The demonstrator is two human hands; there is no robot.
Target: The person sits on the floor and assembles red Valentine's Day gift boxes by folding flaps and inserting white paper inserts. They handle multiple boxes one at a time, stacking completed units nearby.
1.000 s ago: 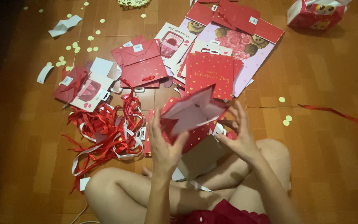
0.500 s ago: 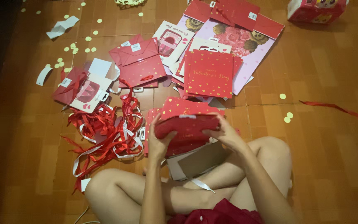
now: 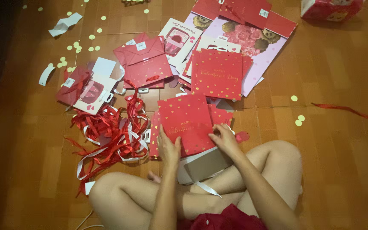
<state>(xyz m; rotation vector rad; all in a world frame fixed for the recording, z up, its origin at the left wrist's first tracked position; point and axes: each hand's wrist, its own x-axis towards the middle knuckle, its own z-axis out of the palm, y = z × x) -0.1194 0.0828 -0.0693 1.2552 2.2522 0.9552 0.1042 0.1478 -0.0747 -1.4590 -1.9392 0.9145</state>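
Under both hands: flattened red gold-dotted bag (image 3: 187,121).

Warm, dim indoor light falls from above, strongest on the middle of the wooden floor (image 3: 341,140), which shows a soft sheen. The left edge sinks into near-black shadow. Focus is slightly soft throughout, grainy, colours heavily red-orange, gold print glinting faintly.

Matt red paper bag (image 3: 188,123) with shiny gold foil hearts; satin-glossy ribbon tangle (image 3: 111,134) at nine o'clock; polished, smooth wooden parquet floor (image 3: 341,149); paper confetti.
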